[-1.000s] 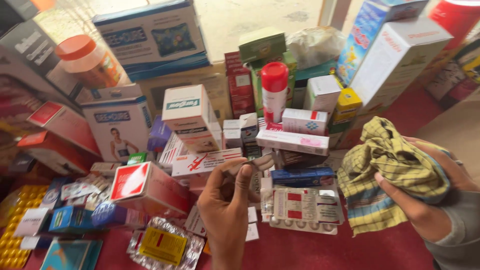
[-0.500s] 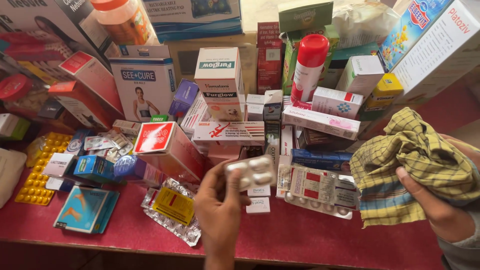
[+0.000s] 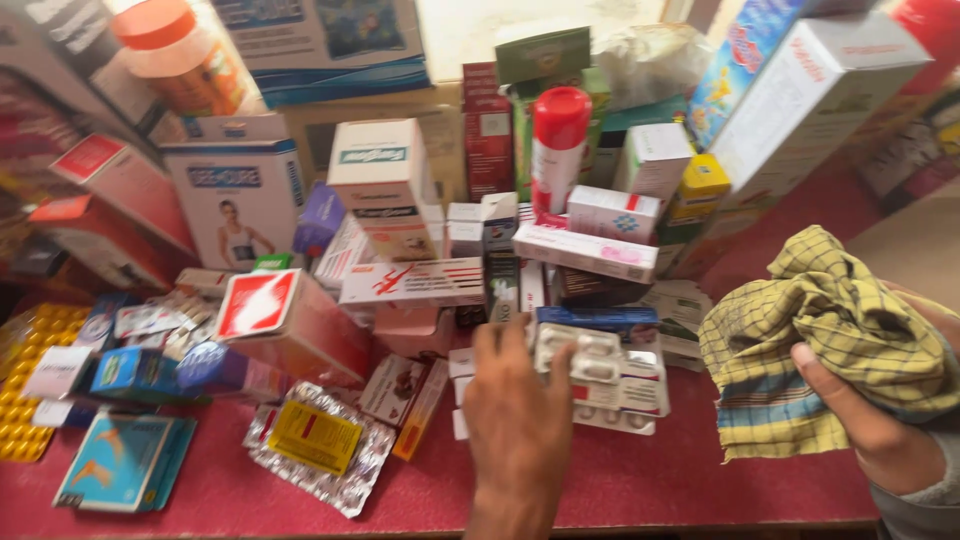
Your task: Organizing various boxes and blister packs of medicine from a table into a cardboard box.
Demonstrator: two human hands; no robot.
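My left hand reaches into the middle of a heap of medicine packs on a red counter. Its thumb and fingers grip the near edge of a silver blister strip, which lies low over other blister packs. At the right, my right hand clutches a bunched yellow checked cloth with blue stripes, held just above the counter's right end.
Several cartons stand stacked behind: a white and red box, a red-topped box, a red-capped spray can, a tall white box. An orange-lidded jar sits far left. Foil packs and yellow tablet sheets lie at the front left.
My left hand, which held the blister strip raised, has moved forward and right, bringing it down onto the blister packs. The view has drifted a little; the cloth stays in my right hand.
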